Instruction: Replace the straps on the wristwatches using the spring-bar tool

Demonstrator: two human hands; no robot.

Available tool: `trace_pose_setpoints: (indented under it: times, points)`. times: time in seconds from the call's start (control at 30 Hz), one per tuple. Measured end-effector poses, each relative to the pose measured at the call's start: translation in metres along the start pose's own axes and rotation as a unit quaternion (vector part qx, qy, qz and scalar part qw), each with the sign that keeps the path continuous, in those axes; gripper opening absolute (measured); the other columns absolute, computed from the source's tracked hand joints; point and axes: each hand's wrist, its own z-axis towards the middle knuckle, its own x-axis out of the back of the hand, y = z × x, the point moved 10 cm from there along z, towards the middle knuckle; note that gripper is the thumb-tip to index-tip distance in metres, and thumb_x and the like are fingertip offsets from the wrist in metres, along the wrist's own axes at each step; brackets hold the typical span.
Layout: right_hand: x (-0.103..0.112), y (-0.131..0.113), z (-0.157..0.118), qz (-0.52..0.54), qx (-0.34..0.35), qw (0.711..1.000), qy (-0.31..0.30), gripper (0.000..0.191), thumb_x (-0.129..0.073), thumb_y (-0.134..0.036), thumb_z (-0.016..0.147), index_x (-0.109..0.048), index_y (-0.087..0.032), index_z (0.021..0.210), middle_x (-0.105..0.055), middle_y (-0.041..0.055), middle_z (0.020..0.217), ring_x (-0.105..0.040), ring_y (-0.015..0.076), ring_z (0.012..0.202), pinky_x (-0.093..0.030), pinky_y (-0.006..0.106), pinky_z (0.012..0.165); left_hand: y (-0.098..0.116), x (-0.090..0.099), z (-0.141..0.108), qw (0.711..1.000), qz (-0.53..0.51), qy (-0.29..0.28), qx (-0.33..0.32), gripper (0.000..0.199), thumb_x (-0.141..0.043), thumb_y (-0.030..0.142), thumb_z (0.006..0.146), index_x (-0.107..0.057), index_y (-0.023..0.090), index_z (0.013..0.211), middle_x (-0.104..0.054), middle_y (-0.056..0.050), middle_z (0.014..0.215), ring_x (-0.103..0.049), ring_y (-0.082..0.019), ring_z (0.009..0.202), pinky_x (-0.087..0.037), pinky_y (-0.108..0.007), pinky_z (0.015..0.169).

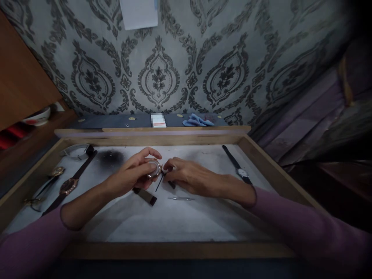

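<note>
My left hand [139,169] is closed around a round watch case [154,169] with a shiny metal rim, thumb across its face. At the right edge of the case, my right hand [186,176] has its fingers pinched together; what they grip is too small to make out. A thin dark rod [159,183] slants down from those fingertips, and I cannot tell whether they hold it. Under the hands lie a brown watch strap piece [146,196] and a dark strap piece [172,185], partly hidden. Closer to me is a slim silver tool [181,198].
A shallow wooden-rimmed tray [180,250] with a white lining surrounds the work. On its left lie several watches, including a brown one [68,186]; at right, a black-strapped watch [241,172]. Behind the rim are a blue cloth [197,120] and a small box [158,120].
</note>
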Motion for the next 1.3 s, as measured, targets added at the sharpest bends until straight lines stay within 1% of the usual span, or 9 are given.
trace_pose_setpoints:
  times: [0.13,0.23,0.47,0.6,0.7,0.87,1.07,1.23,1.3]
  points:
    - [-0.004,-0.002,-0.001,0.006,0.022,1.0,0.014,0.031,-0.052,0.0,0.084,-0.07,-0.018,0.101,-0.061,0.0099,0.101,-0.056,0.0187,0.096,-0.048,0.029,0.078,-0.002,-0.007,-0.001,0.999,0.031,-0.043,-0.006,0.028,-0.06,0.036,0.084,-0.043,0.023,0.102,-0.056,0.004,0.072,-0.043,-0.005,0.049,-0.025,-0.015,0.043]
    - [-0.002,0.0,-0.002,0.018,0.025,0.999,0.037,0.026,-0.052,-0.003,0.086,-0.071,-0.018,0.095,-0.061,0.0097,0.101,-0.056,0.0183,0.096,-0.048,0.029,0.078,-0.003,-0.007,-0.002,0.998,0.048,-0.047,-0.017,0.03,-0.066,0.033,0.08,-0.044,0.021,0.098,-0.052,0.006,0.072,-0.043,-0.005,0.051,-0.027,-0.016,0.044]
    - [0.018,0.002,-0.005,0.045,0.013,0.993,0.108,0.022,-0.054,-0.008,0.088,-0.072,-0.018,0.096,-0.061,0.0107,0.102,-0.057,0.0175,0.093,-0.049,0.03,0.078,-0.002,0.01,-0.004,0.997,0.077,-0.005,-0.021,0.028,-0.069,0.028,0.077,-0.052,0.019,0.097,-0.048,0.006,0.072,-0.041,-0.005,0.052,-0.03,-0.016,0.044]
    - [0.03,0.01,-0.006,0.117,-0.007,0.981,0.153,0.017,-0.055,-0.018,0.091,-0.071,-0.018,0.098,-0.063,0.0097,0.103,-0.059,0.0169,0.095,-0.051,0.032,0.08,0.01,0.027,-0.003,0.997,0.059,0.04,-0.044,0.031,-0.07,0.027,0.077,-0.051,0.019,0.101,-0.053,0.005,0.071,-0.043,-0.004,0.05,-0.03,-0.016,0.044]
    - [0.034,0.02,-0.008,0.184,-0.035,0.965,0.182,0.016,-0.055,-0.02,0.091,-0.069,-0.018,0.098,-0.067,0.0082,0.104,-0.062,0.0164,0.095,-0.051,0.032,0.081,0.01,0.033,-0.001,0.998,0.027,0.053,-0.037,0.035,-0.071,0.028,0.075,-0.05,0.019,0.101,-0.056,0.004,0.071,-0.048,-0.006,0.051,-0.03,-0.015,0.041]
    - [0.032,0.033,-0.009,0.241,-0.113,0.948,0.177,0.016,-0.051,-0.019,0.091,-0.065,-0.015,0.097,-0.069,0.0051,0.09,-0.062,0.0143,0.081,-0.049,0.027,0.071,-0.008,0.025,0.001,1.0,0.007,0.02,0.011,0.037,-0.072,0.032,0.075,-0.048,0.018,0.099,-0.057,0.003,0.069,-0.047,-0.006,0.047,-0.031,-0.015,0.039]
    - [0.047,0.031,-0.013,0.309,-0.121,0.918,0.218,0.017,-0.05,-0.025,0.09,-0.062,-0.014,0.097,-0.066,0.0054,0.084,-0.06,0.0151,0.079,-0.047,0.029,0.073,-0.013,0.012,0.001,1.0,0.014,-0.011,0.018,0.034,-0.071,0.034,0.077,-0.051,0.018,0.099,-0.054,0.004,0.071,-0.046,-0.004,0.049,-0.025,-0.014,0.039]
    - [0.047,0.024,-0.014,0.365,-0.12,0.901,0.203,0.021,-0.051,-0.03,0.091,-0.059,-0.014,0.102,-0.062,0.0023,0.08,-0.056,0.012,0.076,-0.044,0.025,0.069,-0.014,0.004,0.0,0.999,-0.003,-0.033,0.018,0.033,-0.066,0.035,0.082,-0.049,0.019,0.105,-0.053,0.003,0.071,-0.046,-0.005,0.049,-0.024,-0.014,0.039]
    - [0.043,0.021,-0.013,0.407,-0.116,0.885,0.193,0.02,-0.053,-0.029,0.09,-0.057,-0.014,0.103,-0.061,0.0011,0.078,-0.054,0.0105,0.072,-0.043,0.024,0.065,-0.014,0.004,0.0,0.999,-0.011,-0.034,0.007,0.033,-0.066,0.034,0.082,-0.047,0.019,0.106,-0.055,0.003,0.073,-0.048,-0.006,0.05,-0.026,-0.014,0.039]
